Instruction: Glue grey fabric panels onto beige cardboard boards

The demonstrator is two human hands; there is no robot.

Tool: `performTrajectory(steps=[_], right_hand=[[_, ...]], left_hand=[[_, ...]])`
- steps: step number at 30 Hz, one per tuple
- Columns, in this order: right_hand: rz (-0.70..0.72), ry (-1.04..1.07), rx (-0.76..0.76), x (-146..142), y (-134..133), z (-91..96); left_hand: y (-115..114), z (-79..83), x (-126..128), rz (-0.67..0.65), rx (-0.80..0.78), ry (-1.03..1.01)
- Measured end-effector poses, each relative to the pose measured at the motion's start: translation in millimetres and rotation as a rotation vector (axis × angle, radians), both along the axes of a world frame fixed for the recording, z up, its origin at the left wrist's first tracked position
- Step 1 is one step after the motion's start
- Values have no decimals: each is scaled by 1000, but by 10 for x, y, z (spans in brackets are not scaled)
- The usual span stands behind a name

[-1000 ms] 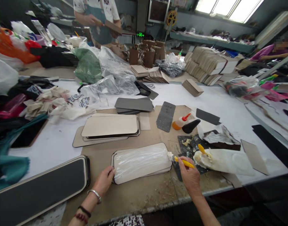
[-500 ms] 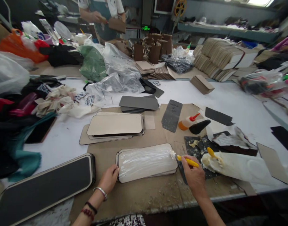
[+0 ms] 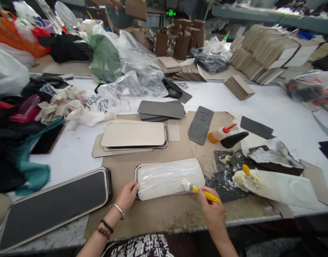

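Note:
In front of me lies a small stack of cream panels with rounded corners; streaky white glue covers much of the top cream panel (image 3: 164,178). My left hand (image 3: 126,196) is closed with thumb and fingers on the stack's left edge. My right hand (image 3: 214,210) grips a yellow-handled brush (image 3: 195,189), its white-coated bristles on the panel's right part. To the right, a long whitish plastic container (image 3: 284,188) has thick cream glue and another yellow handle (image 3: 246,170) at its left end. Another stack of cream panels (image 3: 134,134) rests behind.
Long black panels with pale borders (image 3: 56,205) lie at left, near a phone (image 3: 47,139). A glue bottle with a red tip (image 3: 219,135) and a black tool-like object (image 3: 234,139) sit behind the right hand. Plastic bags (image 3: 137,85) and board stacks (image 3: 271,50) line the back.
The brush and my right hand have moved left and toward me, from the panel's right end to its lower right part. My left hand stays on the edge. The view has tilted down.

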State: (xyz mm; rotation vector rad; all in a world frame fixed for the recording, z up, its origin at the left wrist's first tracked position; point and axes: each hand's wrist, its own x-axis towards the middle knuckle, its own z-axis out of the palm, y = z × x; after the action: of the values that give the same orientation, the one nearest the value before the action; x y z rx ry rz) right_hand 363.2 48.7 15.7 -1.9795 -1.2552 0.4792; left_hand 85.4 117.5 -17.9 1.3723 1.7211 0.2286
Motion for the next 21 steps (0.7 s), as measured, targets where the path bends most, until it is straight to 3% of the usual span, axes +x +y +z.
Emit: performTrajectory(steps=[4,9,12,16,21], right_hand=[[-96,-182,-5,439,-16,127],[-72,-242,-10,470,268,340],[-32,-172,-34,388,616,456],[132,-87,2,237,1205,555],[320,-281,64,25,2073,386]], left_hand=[[10,22,-2,-15,-1,12],[8,61,10,-9,-36,-4],[14,96,22,10,-41,-5],[8,43,-16,4,7,37],[-31,-189,-137,-9,50,33]])
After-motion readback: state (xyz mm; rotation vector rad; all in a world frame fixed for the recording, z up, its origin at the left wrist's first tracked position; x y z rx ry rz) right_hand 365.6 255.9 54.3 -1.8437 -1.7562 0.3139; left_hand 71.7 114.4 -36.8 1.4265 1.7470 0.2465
